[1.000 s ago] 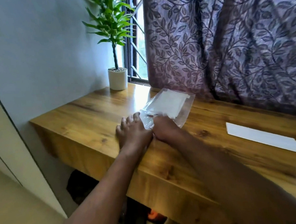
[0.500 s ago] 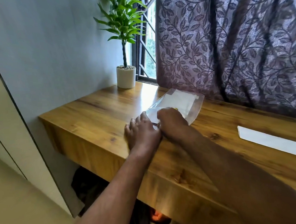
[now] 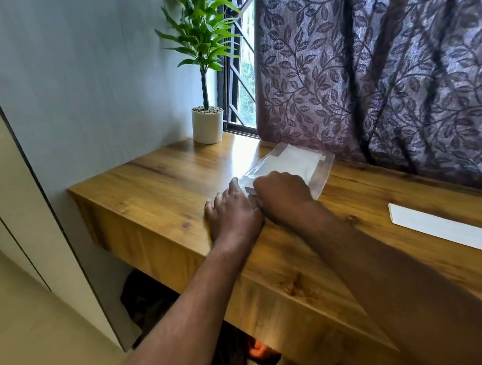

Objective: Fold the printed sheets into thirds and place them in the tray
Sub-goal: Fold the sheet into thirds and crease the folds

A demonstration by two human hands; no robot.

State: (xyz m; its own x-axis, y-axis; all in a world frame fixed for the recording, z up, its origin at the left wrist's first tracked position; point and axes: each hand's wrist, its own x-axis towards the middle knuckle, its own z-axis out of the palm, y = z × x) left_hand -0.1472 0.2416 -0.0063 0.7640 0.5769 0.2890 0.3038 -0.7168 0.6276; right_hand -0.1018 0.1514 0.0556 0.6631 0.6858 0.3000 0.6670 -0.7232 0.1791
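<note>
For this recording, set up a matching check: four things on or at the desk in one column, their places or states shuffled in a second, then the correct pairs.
Things:
1. potted plant
2. clear tray
3. white sheet
4. left hand

Places or states:
A. lying alone at the desk's right side
B. flat on the wood, palm down
C. back corner by the window
D. holding white paper, right hand at its near end

Pairs: 1-C, 2-D, 3-A, 4-B
</note>
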